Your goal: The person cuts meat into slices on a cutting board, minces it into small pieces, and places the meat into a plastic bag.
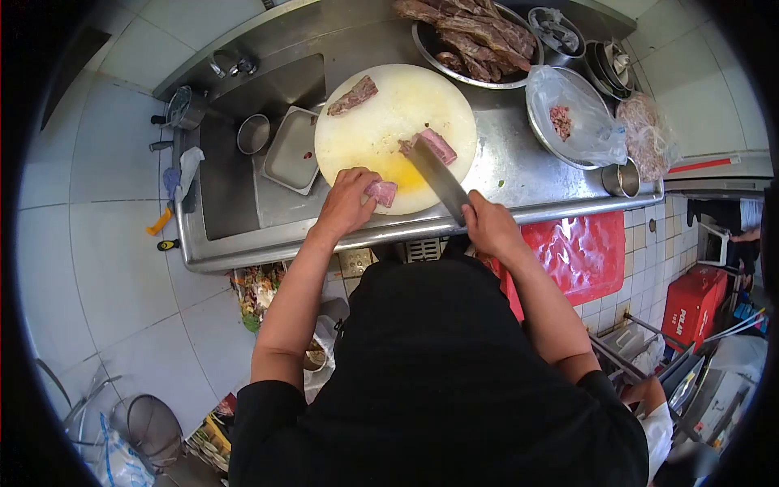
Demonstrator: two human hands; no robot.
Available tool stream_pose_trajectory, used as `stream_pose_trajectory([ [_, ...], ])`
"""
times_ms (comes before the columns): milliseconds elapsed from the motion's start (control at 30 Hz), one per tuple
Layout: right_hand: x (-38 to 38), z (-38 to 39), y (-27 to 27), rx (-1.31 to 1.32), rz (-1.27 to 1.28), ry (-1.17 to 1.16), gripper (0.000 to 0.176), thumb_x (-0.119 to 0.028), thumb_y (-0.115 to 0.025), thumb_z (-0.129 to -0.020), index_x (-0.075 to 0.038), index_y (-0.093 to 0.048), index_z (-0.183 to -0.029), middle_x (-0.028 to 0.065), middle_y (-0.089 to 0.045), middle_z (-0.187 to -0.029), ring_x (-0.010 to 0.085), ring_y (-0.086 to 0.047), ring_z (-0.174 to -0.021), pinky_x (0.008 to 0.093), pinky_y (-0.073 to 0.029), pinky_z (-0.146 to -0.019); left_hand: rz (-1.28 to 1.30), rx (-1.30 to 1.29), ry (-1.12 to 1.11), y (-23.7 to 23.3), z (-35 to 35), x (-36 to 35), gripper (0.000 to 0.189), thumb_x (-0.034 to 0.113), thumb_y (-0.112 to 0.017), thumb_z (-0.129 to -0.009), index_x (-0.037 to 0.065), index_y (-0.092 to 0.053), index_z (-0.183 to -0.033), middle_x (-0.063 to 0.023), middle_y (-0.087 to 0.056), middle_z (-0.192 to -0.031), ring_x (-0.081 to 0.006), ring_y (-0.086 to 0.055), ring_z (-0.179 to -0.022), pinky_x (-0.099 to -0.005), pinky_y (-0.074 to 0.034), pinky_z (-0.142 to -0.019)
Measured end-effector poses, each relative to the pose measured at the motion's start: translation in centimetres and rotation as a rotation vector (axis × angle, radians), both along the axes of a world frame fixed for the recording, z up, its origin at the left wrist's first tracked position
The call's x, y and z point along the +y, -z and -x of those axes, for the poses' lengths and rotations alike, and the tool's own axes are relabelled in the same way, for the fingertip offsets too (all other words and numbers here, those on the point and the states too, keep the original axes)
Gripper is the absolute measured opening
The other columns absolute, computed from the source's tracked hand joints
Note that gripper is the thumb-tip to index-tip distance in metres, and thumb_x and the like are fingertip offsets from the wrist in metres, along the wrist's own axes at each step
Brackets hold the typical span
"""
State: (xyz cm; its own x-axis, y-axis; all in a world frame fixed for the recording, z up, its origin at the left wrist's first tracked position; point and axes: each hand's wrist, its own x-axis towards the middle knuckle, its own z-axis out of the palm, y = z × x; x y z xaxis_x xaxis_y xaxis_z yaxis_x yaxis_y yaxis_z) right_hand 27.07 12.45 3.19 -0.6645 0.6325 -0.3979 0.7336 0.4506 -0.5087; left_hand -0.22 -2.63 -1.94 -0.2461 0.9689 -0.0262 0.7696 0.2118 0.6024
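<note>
My right hand (490,227) grips the handle of a cleaver (442,180), whose wide blade lies across the round white cutting board (349,146). The blade's far end touches or overlaps a larger piece of meat (439,146) right of the board's middle. At the board's near left edge, my left hand (349,199) is closed around a small pink chunk of meat (382,192). A darker strip of meat (353,96) lies at the board's far left, apart from both hands.
Behind the board stands a large bowl of dark meat strips (487,40). To the right, a plastic-lined bowl (588,122) holds diced meat, beside a small metal cup (621,178). A sink (223,183) with a rectangular tray (294,150) is at left. Another person's arm (645,394) shows at lower right.
</note>
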Motion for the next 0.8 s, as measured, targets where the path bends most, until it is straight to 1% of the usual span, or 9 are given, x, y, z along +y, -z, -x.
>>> stream_pose_trajectory([
  [100, 0.3, 0.2, 1.2, 0.086, -0.097, 0.042, 0.023, -0.025, -0.053, -0.103, -0.002, -0.054, -0.105, 0.0328, -0.066, -0.085, 0.0546, -0.064, -0.086, 0.0624, -0.048, -0.077, -0.024, 0.020, -0.016, 0.3, -0.3, 0.0, 0.040, 0.005, -0.073, -0.080, 0.005, -0.066, -0.119, -0.0155, -0.063, -0.122, -0.0369, -0.057, -0.118, -0.0434, -0.047, -0.103],
  [167, -0.5, 0.3, 1.5, 0.065, -0.089, 0.082, 0.023, -0.024, -0.054, -0.102, -0.001, -0.055, -0.105, 0.0332, -0.066, -0.086, 0.0557, -0.062, -0.088, 0.0620, -0.048, -0.079, -0.016, 0.009, -0.045, 0.5, -0.7, 0.0, 0.040, 0.006, -0.073, -0.081, 0.005, -0.065, -0.120, -0.0148, -0.062, -0.120, -0.0365, -0.056, -0.116, -0.0436, -0.048, -0.100],
  [233, -2.0, 0.0, 2.5, 0.220, -0.173, 0.126, 0.025, -0.026, -0.055, -0.104, -0.002, -0.057, -0.105, 0.0254, -0.067, -0.076, 0.0455, -0.067, -0.070, 0.0531, -0.053, -0.064, -0.027, -0.002, -0.027, 0.6, -0.7, 0.0, 0.040, 0.006, -0.073, -0.081, 0.005, -0.065, -0.120, -0.0148, -0.062, -0.118, -0.0365, -0.056, -0.114, -0.0439, -0.049, -0.099],
  [267, -2.8, -0.4, 3.0, 0.211, -0.174, 0.145, 0.025, -0.026, -0.055, -0.104, -0.002, -0.057, -0.105, 0.0254, -0.067, -0.076, 0.0455, -0.067, -0.070, 0.0531, -0.053, -0.064, -0.037, -0.010, -0.019, 0.7, -0.7, 0.0, 0.039, 0.005, -0.073, -0.082, 0.005, -0.065, -0.120, -0.0147, -0.062, -0.117, -0.0364, -0.057, -0.112, -0.0442, -0.049, -0.097],
  [333, -5.0, -0.9, 3.2, 0.308, 0.446, 0.408, 0.031, -0.029, -0.053, -0.107, -0.002, -0.061, -0.120, 0.0133, -0.064, -0.070, 0.0232, -0.065, -0.058, 0.0408, -0.054, -0.056, -0.050, -0.043, 0.042, 1.0, 0.4, 0.0, 0.039, 0.004, -0.072, -0.082, 0.005, -0.065, -0.120, -0.0149, -0.062, -0.116, -0.0364, -0.057, -0.111, -0.0443, -0.049, -0.097],
  [367, -6.4, -1.1, 3.3, 0.304, 0.449, 0.439, 0.031, -0.029, -0.053, -0.107, -0.002, -0.061, -0.120, 0.0133, -0.064, -0.070, 0.0232, -0.065, -0.058, 0.0408, -0.054, -0.056, -0.066, -0.069, 0.081, 1.2, 0.8, 0.1, 0.039, 0.004, -0.072, -0.083, 0.005, -0.065, -0.121, -0.0150, -0.062, -0.115, -0.0364, -0.058, -0.110, -0.0443, -0.050, -0.096],
  [433, -9.1, -1.1, 3.6, 0.374, 0.676, 0.591, 0.032, -0.030, -0.055, -0.108, -0.004, -0.062, -0.124, 0.0026, -0.057, -0.066, 0.0082, -0.053, -0.052, 0.0277, -0.047, -0.046, -0.044, -0.076, 0.133, 1.0, 1.3, 0.4, 0.037, 0.002, -0.071, -0.083, 0.005, -0.066, -0.120, -0.0150, -0.063, -0.115, -0.0362, -0.058, -0.110, -0.0436, -0.049, -0.097],
  [633, -14.7, 1.2, 7.3, 0.585, 0.726, 0.759, 0.031, -0.029, -0.055, -0.108, -0.006, -0.060, -0.127, 0.0007, -0.054, -0.064, 0.0087, -0.051, -0.048, 0.0275, -0.046, -0.044, -0.049, 0.021, 0.245, 0.7, 2.2, 1.2, 0.036, 0.001, -0.070, -0.084, 0.004, -0.068, -0.120, -0.0144, -0.065, -0.115, -0.0356, -0.060, -0.108, -0.0423, -0.050, -0.096],
  [800, -15.9, 3.1, 8.9, 0.686, 0.742, 0.826, 0.030, -0.030, -0.055, -0.109, -0.005, -0.058, -0.125, 0.0011, -0.052, -0.065, 0.0088, -0.048, -0.048, 0.0265, -0.044, -0.042, -0.043, 0.015, 0.242, 1.5, 2.2, 1.9, 0.027, 0.004, -0.069, -0.086, 0.003, -0.071, -0.114, -0.0147, -0.067, -0.110, -0.0344, -0.062, -0.104, -0.0429, -0.051, -0.093],
])
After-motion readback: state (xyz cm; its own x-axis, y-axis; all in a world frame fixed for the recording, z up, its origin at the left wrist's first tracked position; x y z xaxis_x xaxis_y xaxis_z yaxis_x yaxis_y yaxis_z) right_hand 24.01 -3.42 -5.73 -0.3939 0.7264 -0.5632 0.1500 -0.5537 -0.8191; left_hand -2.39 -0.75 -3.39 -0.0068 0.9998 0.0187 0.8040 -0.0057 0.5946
